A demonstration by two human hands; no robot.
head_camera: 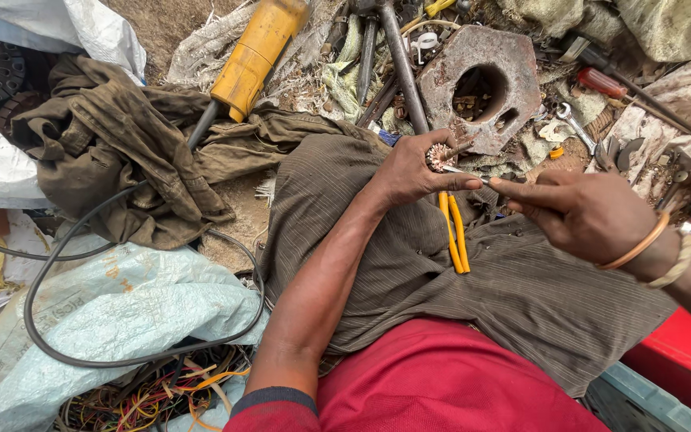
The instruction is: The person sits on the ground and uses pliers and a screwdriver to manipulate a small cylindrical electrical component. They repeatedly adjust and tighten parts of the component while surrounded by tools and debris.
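My left hand (pixel 413 172) grips a small round part with copper windings (pixel 440 157) over my lap. Yellow-handled pliers (pixel 454 232) hang down from under that same hand. My right hand (pixel 585 214) comes in from the right, index finger stretched toward the left hand, and pinches a thin pale strip (pixel 464 169) that runs to the wound part. The two hands are almost touching. My knee is covered by brown striped trousers (pixel 473 280).
A rusty hexagonal metal block (pixel 513 64) with a hole lies just beyond the hands. A yellow-bodied power tool (pixel 259 54) with a black cable (pixel 49 272) lies at upper left on dirty cloth. Screwdrivers, a wrench (pixel 576 122) and scrap wires (pixel 153 396) surround me.
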